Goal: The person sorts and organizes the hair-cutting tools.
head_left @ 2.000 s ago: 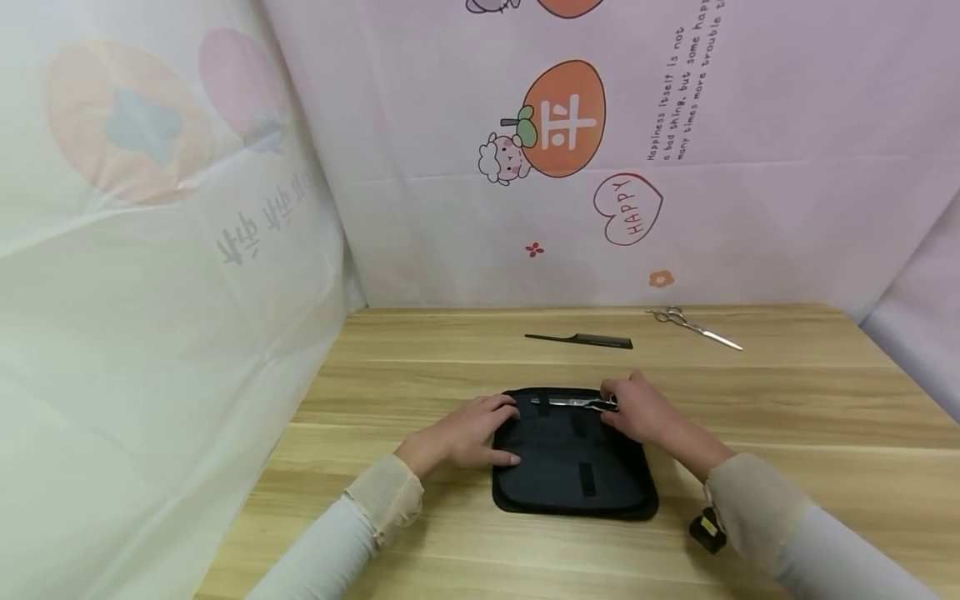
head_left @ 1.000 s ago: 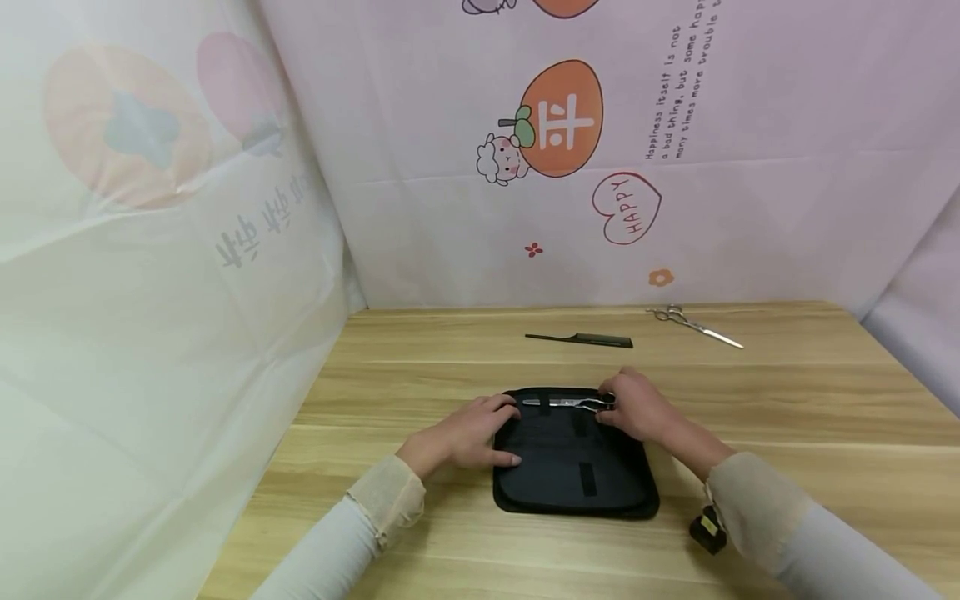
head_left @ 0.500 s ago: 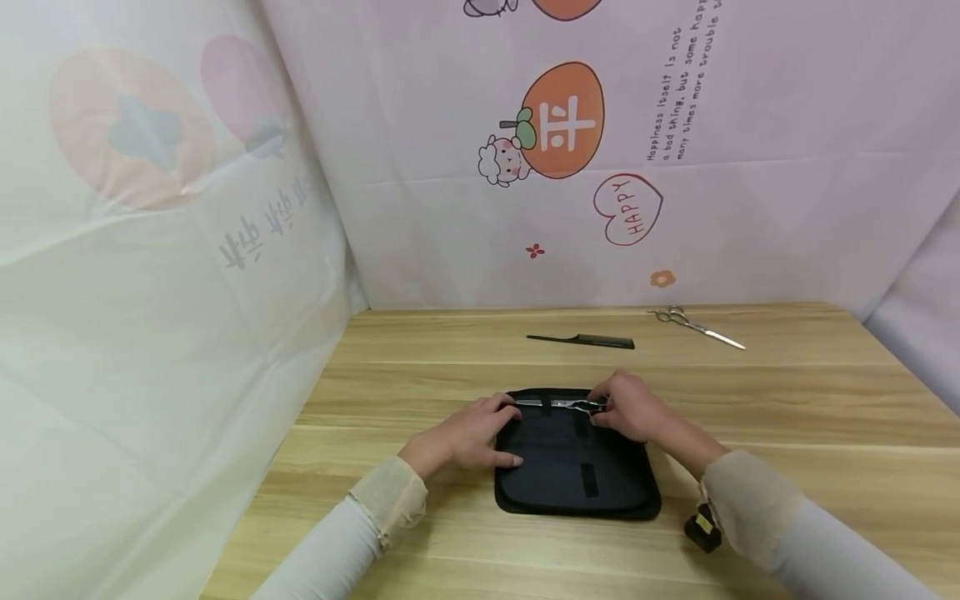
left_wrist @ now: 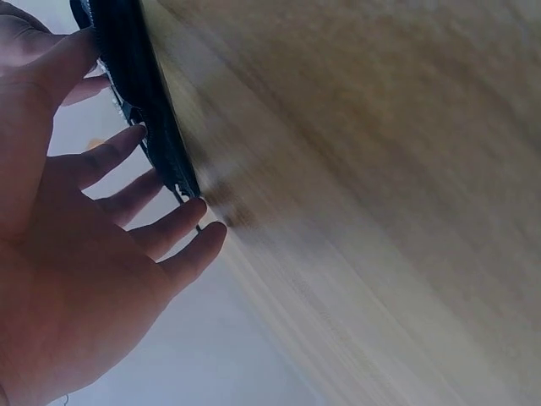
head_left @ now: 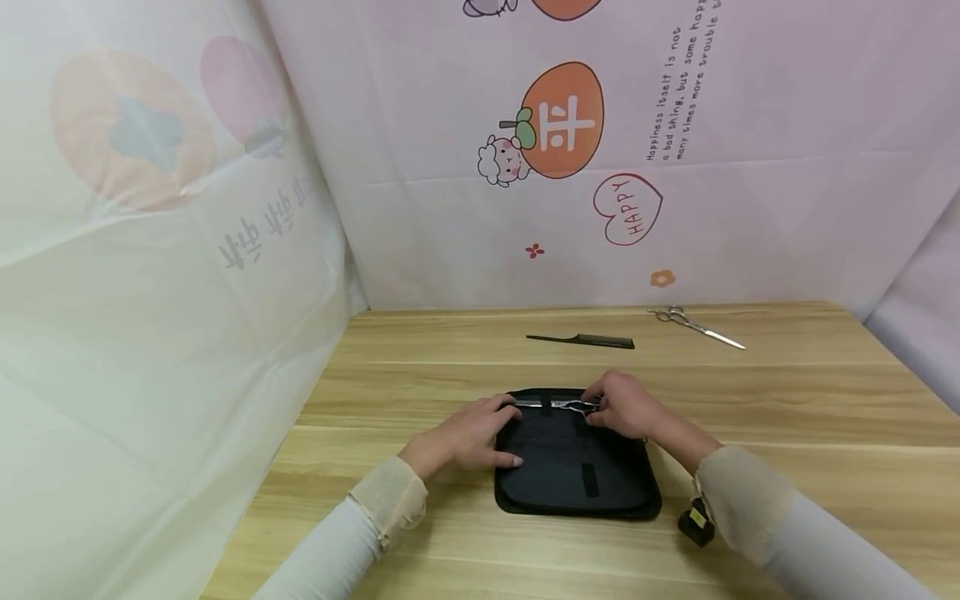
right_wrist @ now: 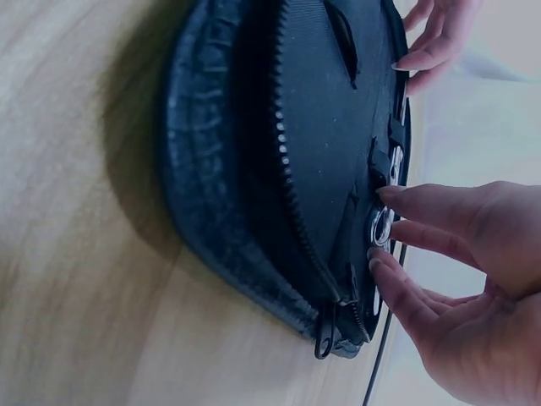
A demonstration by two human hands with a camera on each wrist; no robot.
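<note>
A black zip case lies unfolded on the wooden table. Along its far edge is a pair of silver scissors, running under a small black elastic strap. My right hand pinches the scissors at the handle end; in the right wrist view a finger ring shows between the fingertips. My left hand rests on the case's left side with fingers spread, and its fingertips overlap the blade end of the scissors. In the left wrist view, the left fingers touch the case's edge.
Beyond the case lies a black tail comb. Another pair of silver scissors lies at the back right. A small black box with a yellow label is beside the right cuff. Printed white cloth stands behind the table.
My right hand has moved left, sliding the scissors farther through the strap until their tip reaches the left fingers. The left hand and the case have stayed nearly still.
</note>
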